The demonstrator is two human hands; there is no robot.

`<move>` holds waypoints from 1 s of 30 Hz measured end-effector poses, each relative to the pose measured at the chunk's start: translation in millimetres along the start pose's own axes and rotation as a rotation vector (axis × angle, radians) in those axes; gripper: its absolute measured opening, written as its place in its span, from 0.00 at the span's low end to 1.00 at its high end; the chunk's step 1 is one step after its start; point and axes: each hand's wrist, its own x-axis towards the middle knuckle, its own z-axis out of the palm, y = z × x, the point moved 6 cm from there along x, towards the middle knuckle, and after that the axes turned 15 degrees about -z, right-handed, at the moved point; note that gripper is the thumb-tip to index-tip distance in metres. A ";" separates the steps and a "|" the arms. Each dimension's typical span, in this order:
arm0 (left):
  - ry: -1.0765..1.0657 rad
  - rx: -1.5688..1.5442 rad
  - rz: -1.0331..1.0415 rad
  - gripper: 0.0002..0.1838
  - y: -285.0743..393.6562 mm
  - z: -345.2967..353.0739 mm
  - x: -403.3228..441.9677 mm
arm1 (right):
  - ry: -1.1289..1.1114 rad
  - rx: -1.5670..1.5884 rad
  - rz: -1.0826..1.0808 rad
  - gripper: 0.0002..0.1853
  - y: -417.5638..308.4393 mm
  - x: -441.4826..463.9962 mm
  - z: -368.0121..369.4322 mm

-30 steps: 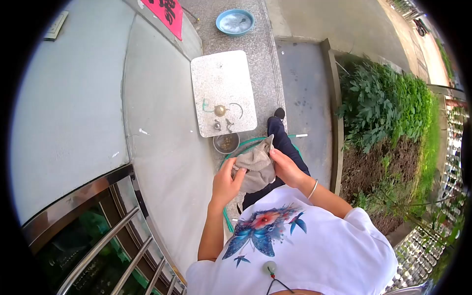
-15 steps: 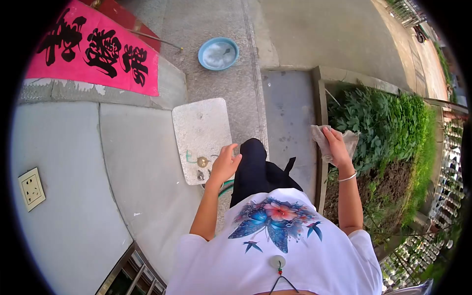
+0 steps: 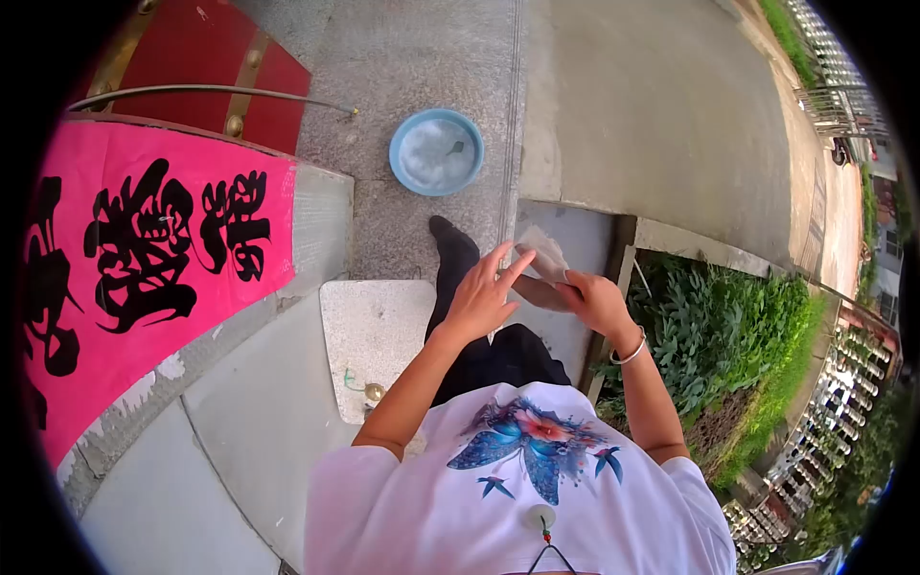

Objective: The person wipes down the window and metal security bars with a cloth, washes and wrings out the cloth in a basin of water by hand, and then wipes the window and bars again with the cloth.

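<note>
My right hand (image 3: pixel 596 305), with a bracelet at the wrist, is closed round a thin greyish cloth (image 3: pixel 544 257) in front of my body. The cloth hangs bunched, with a loose part reaching toward the left. My left hand (image 3: pixel 479 295) has its fingers spread, and their tips are at the near edge of the cloth. Whether they touch it I cannot tell. Ahead on the stone floor is a round blue basin (image 3: pixel 437 191) of cloudy, foamy water, with a small dark thing in it.
A pale speckled board (image 3: pixel 369 316) lies to the left, with a small brass-coloured object (image 3: pixel 374 391) on it. Pink paper with black characters (image 3: pixel 278 182) hangs by a red door (image 3: pixel 196 57). A low wall (image 3: pixel 700 241) edges green plants (image 3: pixel 709 316) on the right.
My right hand has brought the cloth inward from the right, and my left hand has moved up to it. The view has shifted forward, and one foot now shows near the basin.
</note>
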 end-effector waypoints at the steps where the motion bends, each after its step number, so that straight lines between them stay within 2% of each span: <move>1: 0.041 0.032 0.031 0.36 -5.1 -0.5 36.9 | -0.057 0.031 -0.079 0.09 8.2 37.7 6.9; 3: 0.095 0.067 0.019 0.21 -38.3 -3.9 104.8 | -0.145 0.097 -0.133 0.07 22.9 110.8 19.8; 5: 0.113 0.139 -0.041 0.17 -90.4 -12.3 162.5 | -0.142 0.060 -0.128 0.06 49.7 174.2 42.2; 7: 0.040 0.135 -0.358 0.14 -153.2 -15.6 198.9 | -0.133 0.014 -0.143 0.06 87.8 236.0 65.5; 9: 0.125 0.116 -0.423 0.14 -202.2 -21.7 228.5 | -0.141 -0.365 -0.217 0.07 126.6 292.2 90.7; 13: 0.231 0.231 -0.608 0.14 -305.2 -3.5 268.5 | -0.133 -0.427 -0.284 0.07 201.0 395.1 157.2; 15: 0.284 0.294 -0.693 0.15 -369.1 21.4 295.8 | -0.164 -0.410 -0.425 0.06 241.5 435.9 207.6; 17: 0.141 0.249 -0.784 0.17 -426.0 78.4 298.5 | -0.291 -0.390 -0.539 0.04 293.5 450.7 266.9; 19: 0.133 0.168 -0.865 0.21 -480.2 128.4 312.8 | -0.349 -0.360 -0.556 0.04 342.3 459.8 309.8; 20: 0.130 0.092 -0.917 0.24 -505.6 152.3 319.7 | -0.475 -0.262 -0.491 0.10 366.9 460.2 330.0; 21: 0.116 0.076 -0.937 0.24 -527.6 176.2 327.8 | -0.503 -0.254 -0.492 0.10 383.0 460.5 348.6; 23: 0.322 -0.068 -1.052 0.33 -556.7 187.6 359.9 | -0.443 0.173 -0.152 0.19 411.1 475.6 367.1; 24: 0.314 -0.088 -1.066 0.33 -566.9 203.5 375.6 | -0.485 0.321 -0.079 0.29 424.9 479.4 380.7; 25: 0.284 -0.028 -1.145 0.36 -575.5 218.3 385.5 | -0.511 0.314 -0.074 0.29 433.8 480.6 394.8; 27: 0.252 0.019 -1.240 0.38 -599.5 236.7 392.8 | -0.344 0.441 -0.058 0.34 445.1 490.6 419.2; 28: 0.118 0.001 -1.206 0.39 -608.9 249.8 397.3 | -0.364 0.481 -0.050 0.40 455.6 491.3 438.1; 29: -0.018 -0.018 -1.165 0.39 -614.4 261.5 400.7 | -0.387 0.477 -0.047 0.40 458.3 493.0 455.1; 30: 0.016 -0.040 -1.229 0.33 -622.1 263.3 399.9 | -0.402 0.600 0.167 0.40 465.7 490.8 478.6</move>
